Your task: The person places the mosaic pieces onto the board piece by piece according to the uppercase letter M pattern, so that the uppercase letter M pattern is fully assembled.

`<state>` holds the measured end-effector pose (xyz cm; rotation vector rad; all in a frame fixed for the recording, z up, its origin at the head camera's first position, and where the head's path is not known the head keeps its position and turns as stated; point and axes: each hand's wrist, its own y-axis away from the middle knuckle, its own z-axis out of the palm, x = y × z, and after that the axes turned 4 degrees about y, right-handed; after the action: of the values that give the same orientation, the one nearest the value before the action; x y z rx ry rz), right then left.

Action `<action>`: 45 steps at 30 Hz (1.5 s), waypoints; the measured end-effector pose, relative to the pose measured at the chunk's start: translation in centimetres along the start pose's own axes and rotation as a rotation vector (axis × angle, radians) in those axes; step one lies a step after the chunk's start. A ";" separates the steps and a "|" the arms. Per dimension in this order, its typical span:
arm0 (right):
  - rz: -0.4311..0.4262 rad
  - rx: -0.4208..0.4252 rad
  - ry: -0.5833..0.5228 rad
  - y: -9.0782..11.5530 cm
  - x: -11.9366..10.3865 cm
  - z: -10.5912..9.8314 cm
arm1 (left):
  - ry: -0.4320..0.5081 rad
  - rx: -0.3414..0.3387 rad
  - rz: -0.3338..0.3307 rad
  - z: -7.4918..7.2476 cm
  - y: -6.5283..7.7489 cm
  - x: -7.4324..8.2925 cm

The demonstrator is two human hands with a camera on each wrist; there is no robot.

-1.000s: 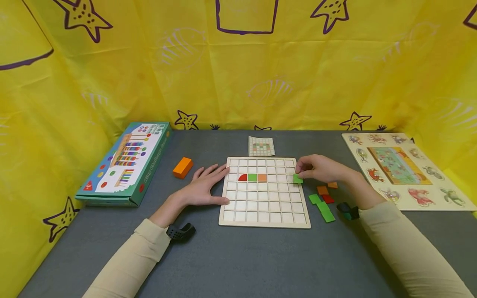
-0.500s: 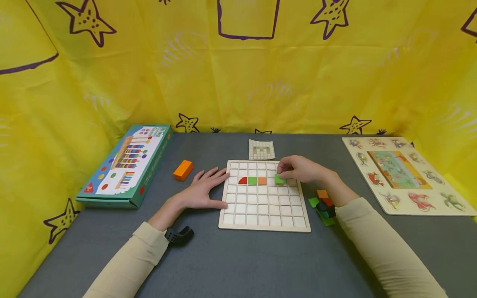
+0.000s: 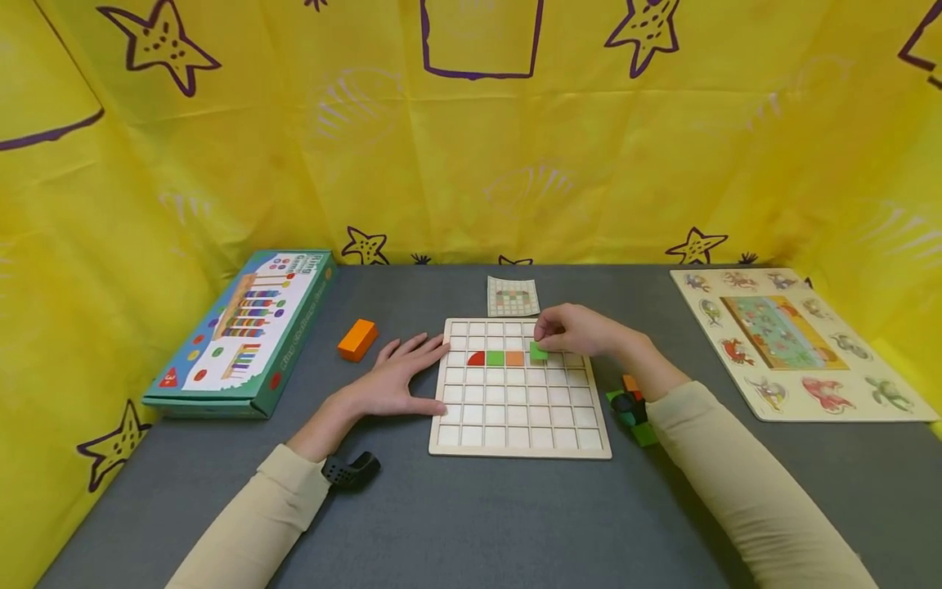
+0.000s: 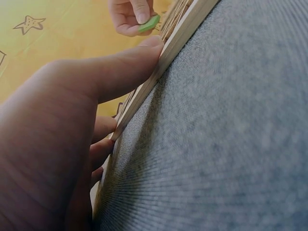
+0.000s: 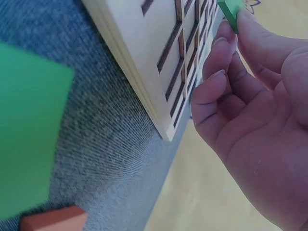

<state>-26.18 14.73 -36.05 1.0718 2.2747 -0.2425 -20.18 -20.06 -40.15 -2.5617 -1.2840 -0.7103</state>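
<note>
While the left hand [image 3: 393,386] lies spread out at the left edge of the board [image 3: 518,416], its thumb and fingertips touching the wood, the right hand [image 3: 581,329] pinches a green tile [image 3: 538,351] between thumb and finger. The two hands are well apart. A second ago the tile was by the board's right edge; now it has moved left, over the third row from the far edge. It is just past the orange square [image 3: 514,359], with a small gap between them. Left of that square, in the same row, sit a green square [image 3: 495,358] and then a red piece [image 3: 477,358]. So the tile seems to have come to the end of the coloured line, but it looks not yet flat in the board. I cannot tell if it touches the wood.

More pieces [image 3: 644,435] lie on the tabletop [image 3: 471,523] near the board's right edge, partly hidden by a black band [image 3: 628,406]. Past the board's far edge is a card [image 3: 512,297] with a little grid on it. An orange block [image 3: 357,340] is left of the board. A box [image 3: 243,335] is near the tabletop's far left corner, and an animal board [image 3: 802,348] is near the far right corner.
</note>
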 end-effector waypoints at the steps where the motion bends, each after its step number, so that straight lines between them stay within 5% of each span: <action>1: 0.002 -0.001 0.001 -0.1 0.0 0.1 | -0.001 -0.002 0.000 0.0 0.0 0.0; 30: 0.024 -0.031 0.031 -0.6 0.0 1.0 | -0.018 -0.001 0.007 0.1 -0.1 -0.5; 45: 0.030 0.011 0.006 1.5 0.8 -0.3 | -0.025 0.004 -0.007 0.1 -0.1 -0.4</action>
<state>-25.63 16.37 -36.15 1.1129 2.2634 -0.2397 -20.40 -20.26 -40.48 -2.5719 -1.3016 -0.6784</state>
